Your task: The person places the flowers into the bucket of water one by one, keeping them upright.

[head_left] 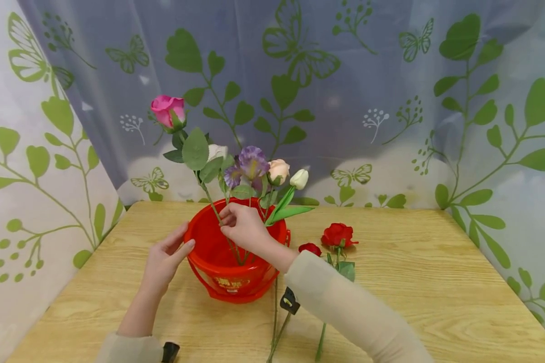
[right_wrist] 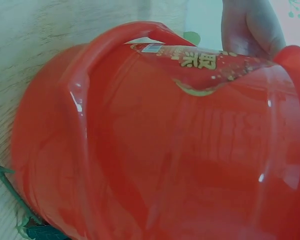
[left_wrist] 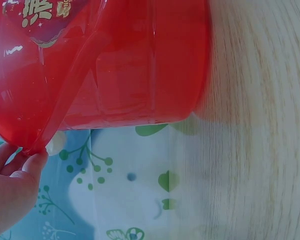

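Observation:
A red plastic bucket (head_left: 204, 242) stands upright on the table. At its left side my left hand (head_left: 161, 264) holds the rim, with thumb and fingers pinching the edge in the left wrist view. Over the opening, my right hand (head_left: 247, 229) pinches the stem of a pink rose (head_left: 168, 112), whose lower end is inside the bucket. The rose leans to the left. Behind the right hand, a purple iris (head_left: 253, 164), a peach rose (head_left: 278, 170), a white tulip (head_left: 299, 179) and a partly hidden white flower (head_left: 217, 151) stand in the bucket.
Right of the bucket, a large red rose (head_left: 338, 235) and a smaller red flower (head_left: 310, 248) lie on the wooden table (head_left: 418, 272), stems toward the front. My right forearm partly covers them. A patterned curtain (head_left: 368, 75) hangs behind the table.

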